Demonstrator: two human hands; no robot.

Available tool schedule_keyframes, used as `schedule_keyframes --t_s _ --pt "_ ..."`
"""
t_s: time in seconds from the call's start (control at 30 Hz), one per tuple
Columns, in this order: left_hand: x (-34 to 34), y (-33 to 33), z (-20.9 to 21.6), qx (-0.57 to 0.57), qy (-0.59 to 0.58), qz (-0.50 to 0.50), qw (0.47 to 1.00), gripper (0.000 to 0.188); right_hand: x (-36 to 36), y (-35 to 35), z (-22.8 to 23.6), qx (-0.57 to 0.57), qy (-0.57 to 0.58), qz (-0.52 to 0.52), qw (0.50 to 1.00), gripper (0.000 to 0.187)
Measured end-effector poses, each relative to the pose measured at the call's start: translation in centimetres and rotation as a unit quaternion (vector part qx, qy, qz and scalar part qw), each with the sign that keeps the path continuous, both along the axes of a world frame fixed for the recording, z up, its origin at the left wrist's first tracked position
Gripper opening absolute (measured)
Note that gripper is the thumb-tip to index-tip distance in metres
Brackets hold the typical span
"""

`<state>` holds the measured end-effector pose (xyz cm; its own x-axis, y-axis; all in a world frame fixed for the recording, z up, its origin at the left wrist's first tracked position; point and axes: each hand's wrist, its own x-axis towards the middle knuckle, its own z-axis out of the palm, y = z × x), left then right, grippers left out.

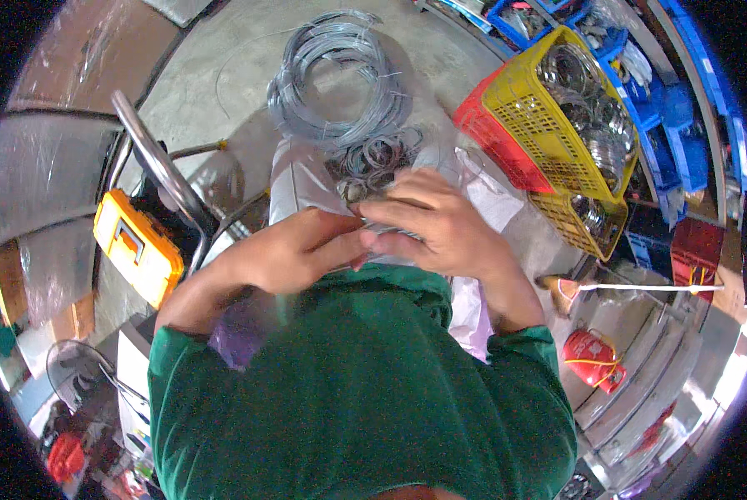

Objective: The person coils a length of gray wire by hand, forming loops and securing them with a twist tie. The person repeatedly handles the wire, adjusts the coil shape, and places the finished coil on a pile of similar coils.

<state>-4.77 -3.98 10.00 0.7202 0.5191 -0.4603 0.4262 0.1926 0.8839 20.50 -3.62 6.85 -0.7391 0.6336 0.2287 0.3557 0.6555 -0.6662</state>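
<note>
My left hand (294,250) and my right hand (440,221) meet in front of my waist, above my lap. The right fingers are closed over a short stretch of thin grey wire (380,227), mostly covered by the hand. Against it the left fingers are bent and pressed together; what they pinch is hidden. Just beyond the hands lies a pile of small wire coils (373,158). Farther out, a large loose coil of grey wire (394,92) rests on the concrete floor.
Yellow crates (515,92) with shiny wire coils stand at right, next to a red crate (490,125). Blue bins (677,158) line the shelving behind. At left are a bent metal tube frame (161,167) and an orange-yellow toolbox (132,250). A red canister (594,360) sits lower right.
</note>
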Motion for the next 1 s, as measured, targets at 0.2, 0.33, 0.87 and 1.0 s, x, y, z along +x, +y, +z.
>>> schedule_keyframes --t_s 0.2,0.33,0.87,1.0 --pt "-0.5 -0.6 -2.6 0.574 0.181 -0.121 0.789 0.035 -2.2 -2.0 -3.2 -0.016 0.019 -0.108 0.994 0.020" --pt "0.9 -2.3 -4.5 0.484 0.115 -0.007 0.867 0.028 -1.7 -1.6 -4.0 -0.039 0.008 -0.115 0.993 0.020" --pt "2.5 -1.2 -5.4 -0.403 -0.292 0.257 0.828 0.045 0.7 4.9 -2.1 0.000 0.102 -0.068 0.992 0.017" --pt "2.6 -0.8 -4.9 -0.248 -0.174 0.222 0.927 0.040 1.4 4.5 -2.3 -0.014 0.083 -0.076 0.994 0.016"
